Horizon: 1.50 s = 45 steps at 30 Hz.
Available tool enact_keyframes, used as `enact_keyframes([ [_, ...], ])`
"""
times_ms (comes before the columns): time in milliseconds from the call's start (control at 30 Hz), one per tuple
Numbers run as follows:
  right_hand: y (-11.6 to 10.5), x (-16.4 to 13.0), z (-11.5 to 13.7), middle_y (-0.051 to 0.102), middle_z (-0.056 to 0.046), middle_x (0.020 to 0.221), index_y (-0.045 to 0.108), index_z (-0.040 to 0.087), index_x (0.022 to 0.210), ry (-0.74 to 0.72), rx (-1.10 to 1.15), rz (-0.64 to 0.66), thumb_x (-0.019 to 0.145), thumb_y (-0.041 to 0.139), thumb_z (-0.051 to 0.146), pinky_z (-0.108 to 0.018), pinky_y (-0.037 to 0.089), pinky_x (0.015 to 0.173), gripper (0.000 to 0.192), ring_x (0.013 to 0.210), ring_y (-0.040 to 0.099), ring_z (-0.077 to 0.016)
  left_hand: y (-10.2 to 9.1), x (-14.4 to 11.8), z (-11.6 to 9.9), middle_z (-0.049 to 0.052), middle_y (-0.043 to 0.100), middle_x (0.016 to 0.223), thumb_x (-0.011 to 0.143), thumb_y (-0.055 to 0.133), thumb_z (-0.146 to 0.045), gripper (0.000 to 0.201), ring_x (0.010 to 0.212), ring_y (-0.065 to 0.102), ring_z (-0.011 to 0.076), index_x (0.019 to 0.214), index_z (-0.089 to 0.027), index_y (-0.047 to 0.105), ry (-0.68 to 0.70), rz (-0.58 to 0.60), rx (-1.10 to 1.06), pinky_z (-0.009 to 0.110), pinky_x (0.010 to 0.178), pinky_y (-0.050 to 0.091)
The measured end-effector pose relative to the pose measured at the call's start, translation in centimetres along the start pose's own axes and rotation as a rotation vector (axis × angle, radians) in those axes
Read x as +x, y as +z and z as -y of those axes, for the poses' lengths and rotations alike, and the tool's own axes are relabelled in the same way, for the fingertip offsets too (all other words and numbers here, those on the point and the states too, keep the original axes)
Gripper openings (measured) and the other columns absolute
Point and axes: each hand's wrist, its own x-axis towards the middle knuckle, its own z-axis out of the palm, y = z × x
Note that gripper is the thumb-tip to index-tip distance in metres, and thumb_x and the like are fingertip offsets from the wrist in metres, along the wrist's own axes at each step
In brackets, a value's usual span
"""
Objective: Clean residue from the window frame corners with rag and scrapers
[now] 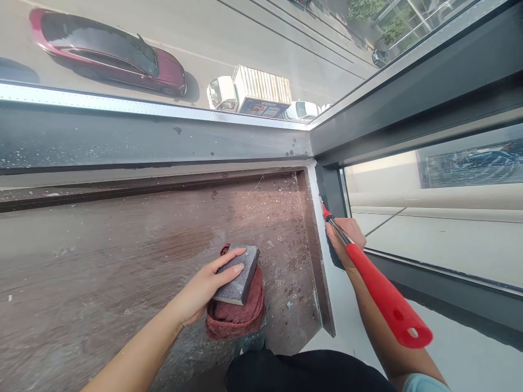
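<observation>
Tool [388, 295] by the white ledge [342, 313]: we're gripping its neck, right hand [353, 234] probably steering well, left hand [210, 283] holding a block [241, 286].

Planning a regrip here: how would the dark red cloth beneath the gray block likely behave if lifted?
The cloth is probably floppy, given its soft, rounded folds. Lifted by one edge, it may unfold, as it looks bunched. The block could slide off, since it appears to lie over the cloth, beneath the left hand's fingers.
</observation>
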Motion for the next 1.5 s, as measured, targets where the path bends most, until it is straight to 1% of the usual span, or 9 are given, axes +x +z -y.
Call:
enact_keyframes([
  [133,2.2,-0.2,1.5,0.06,-0.004,0.078,0.06,0.019,0.075,-0.216,-0.226,0.1,0.083,0.051,0.029,-0.023,0.035,0.054,0.015,0.063,0.053,-0.0116,0.2,0.2,0.1,-0.001,0.059,0.109,0.074,0.066,-0.046,0.054,0.077,0.054,0.0111,0.123,-0.032,0.049,0.015,-0.006,0.056,0.017,0.063,0.041],
  [400,4.9,0.0,3.6,0.053,-0.002,0.075,0.061,0.02,0.076,-0.338,-0.378,0.242,0.08,0.049,0.018,-0.023,0.026,0.051,0.013,0.057,0.044,-0.0093,-0.1,0.4,0.4,0.0,0.058,0.114,0.074,0.066,-0.044,0.055,0.085,0.055,0.0143,0.124,-0.032,0.047,0.004,-0.002,0.015,0.022,0.072,0.044],
  [633,-0.5,1.1,2.4,0.054,0.0,0.084,0.061,0.021,0.084,0.059,-0.044,0.053,0.081,0.053,0.027,-0.021,0.041,0.062,0.011,0.07,0.055,-0.0102,-0.1,0.3,0.1,0.0,0.06,0.109,0.072,0.067,-0.046,0.058,0.076,0.054,0.0128,0.125,-0.033,0.046,-0.021,0.014,0.015,0.021,0.064,0.043],
  [800,-2.6,1.8,1.6,0.056,-0.002,0.081,0.062,0.021,0.079,0.145,0.07,0.007,0.08,0.054,0.029,-0.027,0.045,0.069,0.011,0.074,0.056,-0.0149,-0.3,0.5,0.1,-0.001,0.059,0.11,0.073,0.067,-0.046,0.056,0.076,0.054,0.012,0.124,-0.034,0.047,0.001,0.008,0.032,0.02,0.064,0.043],
  [900,-1.3,1.2,1.5,0.056,-0.002,0.084,0.061,0.021,0.082,0.033,0.029,0.075,0.081,0.053,0.028,-0.024,0.044,0.066,0.011,0.073,0.055,-0.0132,-0.3,0.6,0.2,0.0,0.059,0.11,0.072,0.067,-0.046,0.056,0.077,0.054,0.0121,0.124,-0.033,0.047,0.009,0.004,0.048,0.02,0.064,0.043],
  [1067,3.6,-0.8,2.9,0.055,-0.002,0.079,0.061,0.021,0.077,-0.235,-0.267,0.196,0.083,0.049,0.019,-0.022,0.031,0.051,0.014,0.06,0.048,-0.0091,-0.1,0.8,0.4,0.0,0.059,0.111,0.073,0.067,-0.046,0.056,0.08,0.054,0.0127,0.124,-0.033,0.048,0.009,0.005,0.058,0.02,0.066,0.043],
  [1167,4.9,-1.2,4.4,0.052,-0.001,0.074,0.06,0.02,0.072,-0.248,-0.3,0.23,0.082,0.047,0.018,-0.024,0.027,0.049,0.016,0.055,0.044,-0.0087,-0.1,0.8,0.5,0.0,0.059,0.111,0.073,0.067,-0.046,0.055,0.081,0.054,0.0132,0.124,-0.033,0.048,0.008,0.01,0.062,0.02,0.068,0.043],
  [1333,0.9,-0.1,5.3,0.054,0.0,0.083,0.063,0.023,0.082,-0.019,-0.047,0.066,0.083,0.051,0.024,-0.02,0.037,0.055,0.013,0.064,0.053,-0.0084,-0.2,0.9,0.4,0.0,0.06,0.106,0.073,0.066,-0.047,0.056,0.075,0.054,0.0125,0.124,-0.033,0.047,-0.011,0.014,0.088,0.02,0.063,0.042],
  [1500,-3.7,1.4,3.1,0.057,-0.002,0.082,0.064,0.022,0.082,0.154,0.134,-0.045,0.078,0.058,0.028,-0.028,0.047,0.069,0.01,0.075,0.057,-0.0148,-0.3,0.9,0.3,-0.001,0.057,0.114,0.074,0.064,-0.048,0.054,0.082,0.054,0.0137,0.124,-0.035,0.047,0.001,0.028,0.107,0.021,0.066,0.043],
])
